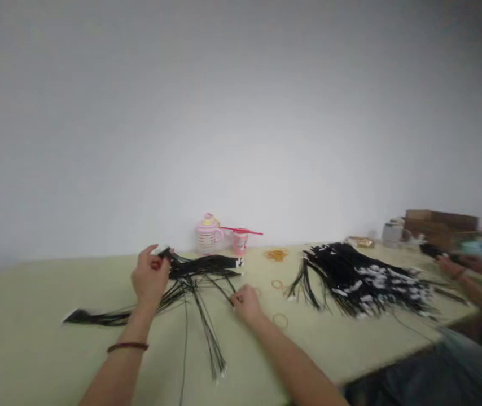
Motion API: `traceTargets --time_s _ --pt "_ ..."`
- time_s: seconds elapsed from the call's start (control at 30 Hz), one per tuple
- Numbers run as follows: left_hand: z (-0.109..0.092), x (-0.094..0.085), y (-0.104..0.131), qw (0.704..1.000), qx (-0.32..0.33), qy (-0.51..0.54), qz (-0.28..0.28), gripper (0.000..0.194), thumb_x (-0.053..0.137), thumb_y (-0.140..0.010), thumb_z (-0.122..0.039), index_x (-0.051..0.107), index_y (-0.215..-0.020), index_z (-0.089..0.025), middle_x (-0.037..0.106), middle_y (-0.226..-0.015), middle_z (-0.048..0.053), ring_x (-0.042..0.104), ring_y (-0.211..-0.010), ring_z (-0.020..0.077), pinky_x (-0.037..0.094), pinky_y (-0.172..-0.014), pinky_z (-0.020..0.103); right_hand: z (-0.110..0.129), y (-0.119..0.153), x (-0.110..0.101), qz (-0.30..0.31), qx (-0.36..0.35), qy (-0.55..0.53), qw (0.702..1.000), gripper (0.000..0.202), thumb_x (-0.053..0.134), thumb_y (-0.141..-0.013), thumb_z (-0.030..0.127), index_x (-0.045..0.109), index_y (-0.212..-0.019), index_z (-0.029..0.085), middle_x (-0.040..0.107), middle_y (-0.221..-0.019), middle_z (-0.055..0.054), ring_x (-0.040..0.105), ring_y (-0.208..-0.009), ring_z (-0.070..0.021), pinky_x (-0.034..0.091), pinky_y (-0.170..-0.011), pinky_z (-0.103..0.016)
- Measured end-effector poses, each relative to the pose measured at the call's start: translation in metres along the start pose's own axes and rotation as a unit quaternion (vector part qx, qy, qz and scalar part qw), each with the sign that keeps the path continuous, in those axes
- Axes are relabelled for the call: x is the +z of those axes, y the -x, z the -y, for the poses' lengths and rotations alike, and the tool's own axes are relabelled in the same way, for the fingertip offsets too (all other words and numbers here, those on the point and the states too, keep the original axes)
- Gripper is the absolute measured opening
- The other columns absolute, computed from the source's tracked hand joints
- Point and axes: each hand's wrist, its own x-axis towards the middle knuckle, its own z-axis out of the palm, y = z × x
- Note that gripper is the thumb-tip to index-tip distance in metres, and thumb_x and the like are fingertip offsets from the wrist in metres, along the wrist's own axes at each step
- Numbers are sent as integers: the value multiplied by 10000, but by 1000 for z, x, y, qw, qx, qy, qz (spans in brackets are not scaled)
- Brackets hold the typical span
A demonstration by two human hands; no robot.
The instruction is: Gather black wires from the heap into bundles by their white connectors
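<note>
A bundle of thin black wires (207,264) with white connectors at its ends lies spread on the pale table in front of me. My left hand (151,275), with a dark band on the wrist, is closed on one end of the wires and lifts it a little. To the right, my right hand (246,304) rests low over the table, its fingers pinched on a few black wires from the same bundle. Loose strands fan out toward me, and one tied tail (97,318) points left.
Rubber bands (280,321) lie right of my right hand, with a small pile (275,255) behind. A pink mug (207,235) and pink cup (241,242) stand by the wall. A large wire heap (351,276) lies right. Beyond it are a co-worker's hands (450,266) and brown boxes (439,225).
</note>
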Motion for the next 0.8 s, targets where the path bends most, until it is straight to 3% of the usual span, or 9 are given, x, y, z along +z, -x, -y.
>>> traceTargets --time_s 0.17,0.3,0.47,0.57,0.67,0.8 --pt "7 7 -1 999 -41 21 11 357 582 -688 -448 590 -892 -156 554 -625 -4 520 -572 133 401 -589 235 -1 -2 0 1 -6 5 1000 284 515 -869 327 554 -1082 143 573 -1084 -62 579 -917 -178 498 -775 -362" --pt "-1 4 -2 997 -45 65 -1 355 634 -638 -435 584 -862 -164 566 -686 6 499 -609 132 397 -620 246 -2 -1 -1 20 -5 -14 1000 284 517 -867 332 559 -1075 143 575 -1081 -58 581 -905 -178 502 -761 -351" --pt "-12 3 -1 968 -125 198 88 345 663 -597 -447 612 -762 -149 591 -690 24 525 -618 144 406 -608 257 -5 0 -3 17 -8 -43 999 296 518 -866 334 553 -1087 140 571 -1090 -61 578 -918 -184 499 -770 -362" --pt "-12 8 2 935 -162 275 153 365 661 -598 -464 628 -709 -118 633 -688 62 570 -657 169 430 -639 277 -7 0 -5 -5 -6 -55 998 288 516 -868 331 556 -1083 143 572 -1089 -61 578 -913 -179 499 -768 -357" --pt "-13 14 6 882 -205 370 208 418 657 -601 -483 622 -762 -98 658 -734 91 593 -642 175 452 -634 306 -9 -2 -6 -23 1 -65 998 272 510 -871 328 564 -1069 150 574 -1088 -60 578 -904 -172 500 -763 -347" --pt "-17 18 8 824 -253 456 222 392 695 -585 -422 597 -785 -99 652 -716 76 603 -634 168 461 -607 300 -17 -7 -11 -38 -1 -75 996 268 500 -878 329 559 -1068 149 579 -1067 -60 582 -891 -164 502 -761 -347"
